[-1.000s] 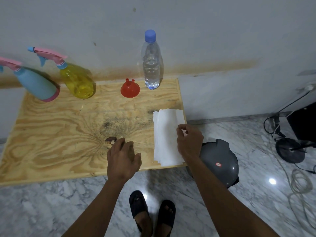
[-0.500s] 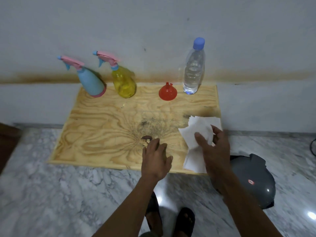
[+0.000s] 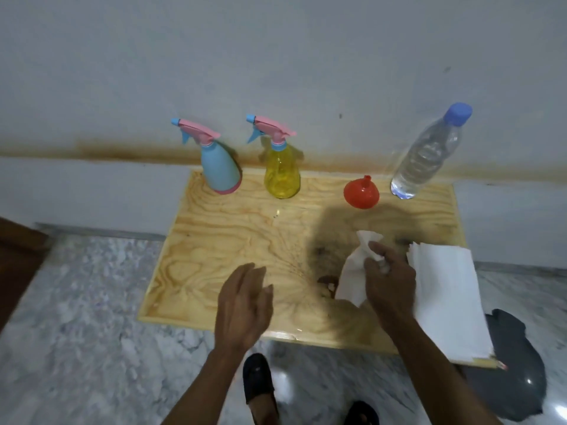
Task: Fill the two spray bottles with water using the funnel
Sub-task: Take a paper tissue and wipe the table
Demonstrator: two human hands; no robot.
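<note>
right hand [image 3: 388,279] pinching a single white paper towel [image 3: 352,277], thumb and fingers curled into it, sheet lifted off the bench [image 3: 221,240] just beside the stack of paper towels [image 3: 445,296] at the near right corner. left hand [image 3: 244,305] hovers over the near edge of the bench, fingers relaxed and spread, gripping nothing.

so this looks like setup, not filling. my read: the towel is being readied for wiping or to catch drips, and none of the task's own things is touched yet. they all stand in a row at the back of the bench, along the wall: blue spray bottle [image 3: 219,167] on the left, yellow spray bottle [image 3: 282,173] just beside it, both with their pink trigger heads on. the red funnel [image 3: 361,193] sits mouth down, spout up, to the right of them, and the clear water bottle [image 3: 426,157] with its blue cap on stands at the far right, near the funnel but apart from it.

next move, as i judge it: put the towel down, reach to the back, unscrew a trigger head, flip the funnel and seat its spout in the open neck. the water bottle cap has to come off too. two hands needed for the unscrewing, so the towel has to go first.

writing? none readable. no label shows on the water bottle, the spray bottles look plain, and the frame is too soft for small print.
</note>
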